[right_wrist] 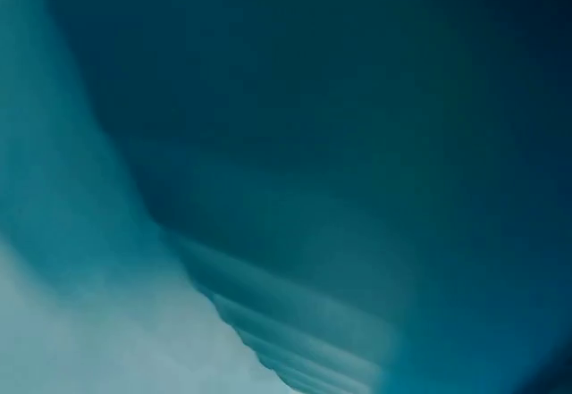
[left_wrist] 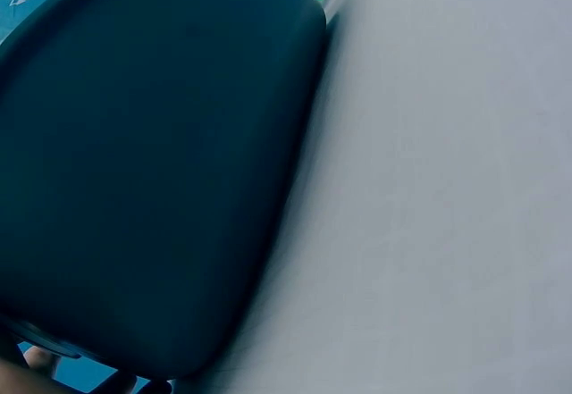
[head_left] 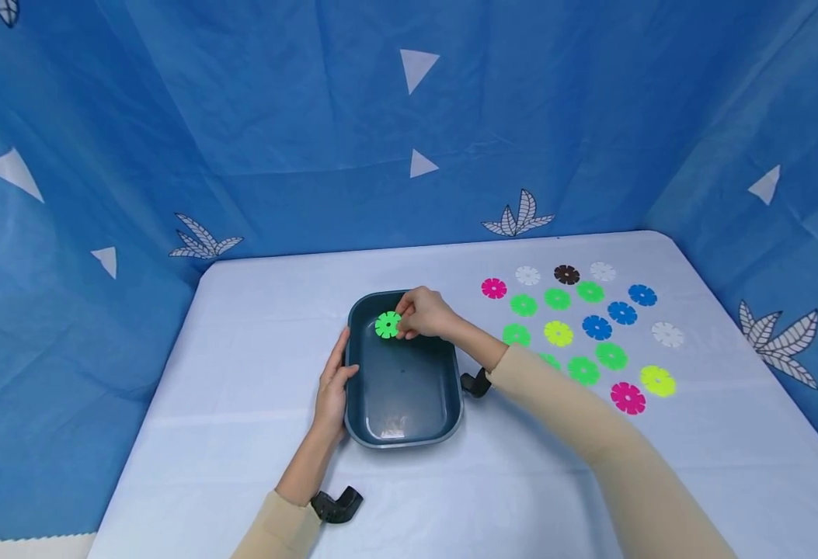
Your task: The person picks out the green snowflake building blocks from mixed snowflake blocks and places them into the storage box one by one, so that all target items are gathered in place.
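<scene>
Green disc (head_left: pixel 381 327) over tray (head_left: pixel 403 404), pinched between fingertips of right hand (head_left: pixel 426 313); left hand (head_left: pixel 332 394) grips tray side.

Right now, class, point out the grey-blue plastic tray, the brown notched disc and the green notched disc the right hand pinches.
Grey-blue plastic tray (head_left: pixel 403 397), head view: bare floor.
Brown notched disc (head_left: pixel 572 276), head view: right half.
Green notched disc (head_left: pixel 382 325), head view: left half.
</scene>
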A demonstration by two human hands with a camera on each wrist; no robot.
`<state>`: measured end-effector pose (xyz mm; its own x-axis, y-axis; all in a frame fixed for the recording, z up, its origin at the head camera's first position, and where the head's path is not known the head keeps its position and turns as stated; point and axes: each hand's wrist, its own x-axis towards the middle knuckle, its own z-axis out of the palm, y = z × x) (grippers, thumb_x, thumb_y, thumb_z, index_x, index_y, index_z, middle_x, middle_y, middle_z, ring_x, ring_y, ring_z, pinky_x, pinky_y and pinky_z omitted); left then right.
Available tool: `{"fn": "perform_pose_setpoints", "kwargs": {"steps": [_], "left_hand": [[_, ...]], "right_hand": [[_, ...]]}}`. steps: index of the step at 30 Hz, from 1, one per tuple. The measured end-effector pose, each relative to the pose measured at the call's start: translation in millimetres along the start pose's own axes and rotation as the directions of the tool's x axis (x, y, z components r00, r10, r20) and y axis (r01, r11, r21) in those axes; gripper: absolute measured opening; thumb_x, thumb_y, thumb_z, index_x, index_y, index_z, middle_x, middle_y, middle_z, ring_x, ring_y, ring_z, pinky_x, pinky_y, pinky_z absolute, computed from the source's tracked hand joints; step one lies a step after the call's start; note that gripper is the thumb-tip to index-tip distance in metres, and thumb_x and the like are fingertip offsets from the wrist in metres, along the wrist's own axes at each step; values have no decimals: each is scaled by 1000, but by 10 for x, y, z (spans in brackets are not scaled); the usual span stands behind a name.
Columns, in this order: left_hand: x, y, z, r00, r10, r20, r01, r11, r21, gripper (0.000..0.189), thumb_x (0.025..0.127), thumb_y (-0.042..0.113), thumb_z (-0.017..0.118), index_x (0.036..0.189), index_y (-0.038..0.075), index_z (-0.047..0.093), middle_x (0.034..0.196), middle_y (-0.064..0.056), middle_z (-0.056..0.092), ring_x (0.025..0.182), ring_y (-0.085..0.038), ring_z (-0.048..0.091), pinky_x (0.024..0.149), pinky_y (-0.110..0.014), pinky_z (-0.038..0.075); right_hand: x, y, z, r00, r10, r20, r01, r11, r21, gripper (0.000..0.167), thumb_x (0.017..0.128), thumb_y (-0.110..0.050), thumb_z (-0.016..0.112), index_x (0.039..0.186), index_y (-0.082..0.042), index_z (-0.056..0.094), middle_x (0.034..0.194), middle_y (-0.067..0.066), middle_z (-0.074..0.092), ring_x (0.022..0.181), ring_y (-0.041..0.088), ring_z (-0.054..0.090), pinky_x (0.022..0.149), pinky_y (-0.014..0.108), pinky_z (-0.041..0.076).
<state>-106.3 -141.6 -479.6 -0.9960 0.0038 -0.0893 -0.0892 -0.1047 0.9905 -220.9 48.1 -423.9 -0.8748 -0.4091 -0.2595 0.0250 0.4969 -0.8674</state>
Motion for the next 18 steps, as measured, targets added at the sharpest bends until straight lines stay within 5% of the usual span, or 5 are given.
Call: {"fn": "perform_pose_setpoints", "kwargs": {"steps": [18], "left_hand": [[5, -20, -6, 1000, 3, 1, -3, 1000, 22, 63, 98, 5, 37, 157, 21, 24, 165, 3, 12, 153, -18, 2, 124, -47, 4]], "right_hand": [[111, 120, 193, 1000, 3, -16, -4, 1000, -28, 24, 89, -1, 67, 111, 7, 64, 89, 17, 73, 69, 17, 73, 64, 28, 59]]}}
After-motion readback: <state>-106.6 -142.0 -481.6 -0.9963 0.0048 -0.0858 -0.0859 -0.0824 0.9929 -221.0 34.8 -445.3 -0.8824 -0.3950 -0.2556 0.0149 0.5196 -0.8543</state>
